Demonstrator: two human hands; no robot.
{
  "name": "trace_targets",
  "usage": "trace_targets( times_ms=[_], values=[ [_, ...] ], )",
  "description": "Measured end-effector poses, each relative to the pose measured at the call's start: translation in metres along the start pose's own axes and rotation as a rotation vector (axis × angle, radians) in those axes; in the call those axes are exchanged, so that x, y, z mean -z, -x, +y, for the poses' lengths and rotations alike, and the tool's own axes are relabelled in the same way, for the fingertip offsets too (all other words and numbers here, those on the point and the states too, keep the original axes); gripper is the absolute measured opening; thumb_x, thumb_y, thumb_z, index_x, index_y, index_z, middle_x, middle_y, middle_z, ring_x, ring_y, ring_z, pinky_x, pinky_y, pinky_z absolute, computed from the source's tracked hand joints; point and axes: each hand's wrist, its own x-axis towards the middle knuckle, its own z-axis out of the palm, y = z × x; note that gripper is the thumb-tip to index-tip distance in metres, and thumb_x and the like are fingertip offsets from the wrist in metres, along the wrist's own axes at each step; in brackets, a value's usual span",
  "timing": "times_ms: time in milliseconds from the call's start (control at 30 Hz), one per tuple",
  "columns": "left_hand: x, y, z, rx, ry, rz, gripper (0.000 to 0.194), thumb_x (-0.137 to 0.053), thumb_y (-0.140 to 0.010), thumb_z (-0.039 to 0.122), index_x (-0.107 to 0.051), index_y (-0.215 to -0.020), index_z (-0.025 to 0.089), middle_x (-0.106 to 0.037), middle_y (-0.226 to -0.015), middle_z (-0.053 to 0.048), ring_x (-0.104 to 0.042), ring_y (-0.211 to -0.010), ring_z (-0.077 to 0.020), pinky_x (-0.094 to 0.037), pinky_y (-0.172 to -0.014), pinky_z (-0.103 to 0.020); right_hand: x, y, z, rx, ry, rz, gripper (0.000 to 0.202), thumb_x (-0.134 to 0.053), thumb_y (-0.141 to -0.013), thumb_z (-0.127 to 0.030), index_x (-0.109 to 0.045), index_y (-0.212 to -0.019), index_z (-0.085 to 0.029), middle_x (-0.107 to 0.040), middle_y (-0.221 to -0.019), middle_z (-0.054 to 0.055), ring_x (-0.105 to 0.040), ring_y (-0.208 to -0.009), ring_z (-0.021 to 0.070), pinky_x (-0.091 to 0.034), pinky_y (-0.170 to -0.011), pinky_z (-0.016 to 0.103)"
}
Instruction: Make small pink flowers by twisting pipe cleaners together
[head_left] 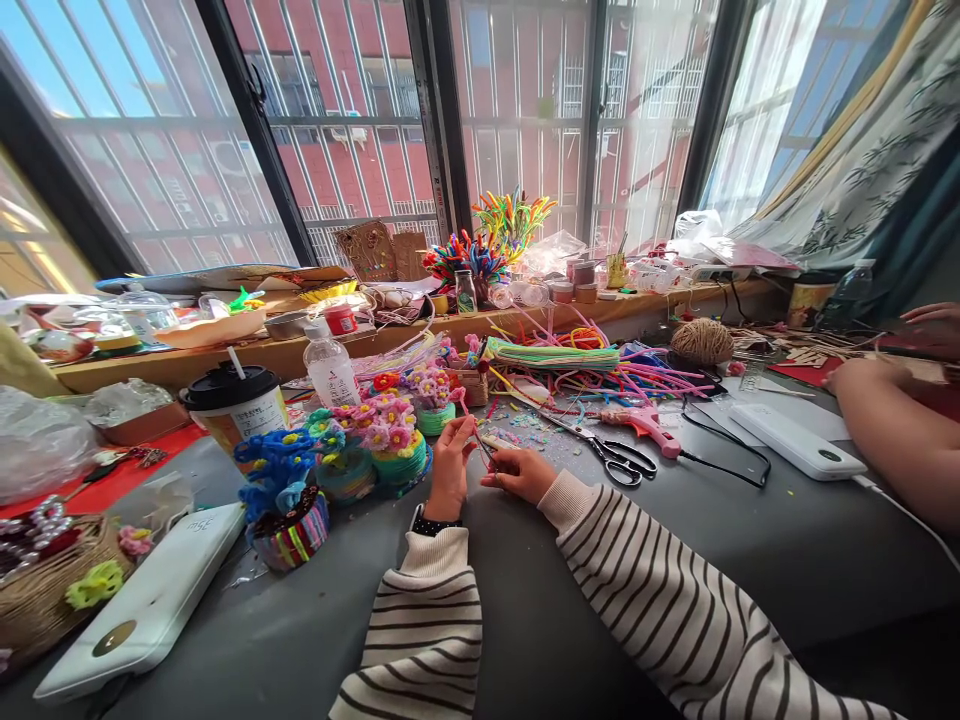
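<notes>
My left hand (448, 468) is closed in a pinch on a pink pipe cleaner (460, 398), whose curled top sticks up above the fingers. Close beside it, my right hand (527, 474) is also pinched, around something slim that I cannot make out. A thin strand runs between the two hands. Just left of them stand small pots of pipe-cleaner flowers, one pink (390, 432) and one blue (281, 490). To the right lie black-handled scissors (626, 460) and a pink glue gun (652, 428).
Behind the hands lie a pile of pipe cleaners (555, 355) and a twine ball (702, 342). A lidded cup (232, 400), a water bottle (330, 368) and a white power bank (150, 600) stand or lie at left. Another person's arm (889, 430) rests at right near a second power bank (795, 442).
</notes>
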Motion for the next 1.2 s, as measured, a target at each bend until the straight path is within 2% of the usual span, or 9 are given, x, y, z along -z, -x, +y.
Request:
trace_targets(
  times_ms=[267, 600, 767, 967, 1200],
  values=[
    [0.0006, 0.0002, -0.0003, -0.004, 0.002, -0.019, 0.022, -0.065, -0.056, 0.029, -0.056, -0.073, 0.018, -0.051, -0.073, 0.002, -0.045, -0.064, -0.0051, -0.033, -0.058, -0.016, 0.0015, 0.0016, -0.0029, -0.013, -0.051, -0.010, 0.023, -0.059, -0.063, -0.036, -0.050, -0.057, -0.016, -0.040, -0.042, -0.006, -0.038, -0.040, 0.0056, -0.030, -0.042, 0.019],
    [0.0005, -0.0007, -0.0017, -0.012, 0.020, -0.001, 0.021, -0.064, -0.056, 0.028, -0.056, -0.072, 0.018, -0.052, -0.072, 0.003, -0.046, -0.063, -0.0044, -0.034, -0.059, -0.016, 0.0012, 0.0024, -0.0037, -0.040, -0.202, -0.020, 0.028, -0.061, -0.059, -0.041, -0.053, -0.056, -0.015, -0.042, -0.041, -0.005, -0.039, -0.038, 0.0057, -0.031, -0.042, 0.020],
    [0.0013, -0.0011, -0.0014, -0.028, 0.006, 0.011, 0.021, -0.063, -0.057, 0.029, -0.055, -0.072, 0.018, -0.051, -0.072, 0.002, -0.046, -0.062, -0.0056, -0.034, -0.057, -0.017, -0.0001, 0.0019, -0.0009, -0.058, -0.239, -0.022, 0.028, -0.059, -0.060, -0.043, -0.053, -0.058, -0.016, -0.048, -0.045, -0.003, -0.042, -0.040, 0.0065, -0.034, -0.043, 0.021],
    [0.0005, 0.0008, 0.0020, -0.041, 0.049, 0.039, 0.020, -0.063, -0.056, 0.027, -0.054, -0.072, 0.019, -0.051, -0.070, 0.002, -0.047, -0.062, -0.0070, -0.035, -0.056, -0.018, 0.0003, 0.0017, -0.0027, -0.049, -0.261, -0.027, 0.034, -0.058, -0.059, -0.049, -0.050, -0.058, -0.016, -0.043, -0.042, -0.005, -0.039, -0.039, 0.0062, -0.033, -0.045, 0.021],
    [0.0001, 0.0022, 0.0019, -0.027, 0.041, -0.025, 0.019, -0.063, -0.057, 0.027, -0.053, -0.070, 0.018, -0.049, -0.069, 0.003, -0.045, -0.061, -0.0054, -0.035, -0.057, -0.017, 0.0046, 0.0061, -0.0092, -0.004, -0.098, -0.079, 0.038, -0.051, -0.065, -0.053, -0.050, -0.061, -0.015, -0.044, -0.046, -0.003, -0.040, -0.045, 0.0071, -0.032, -0.046, 0.021]
  ],
)
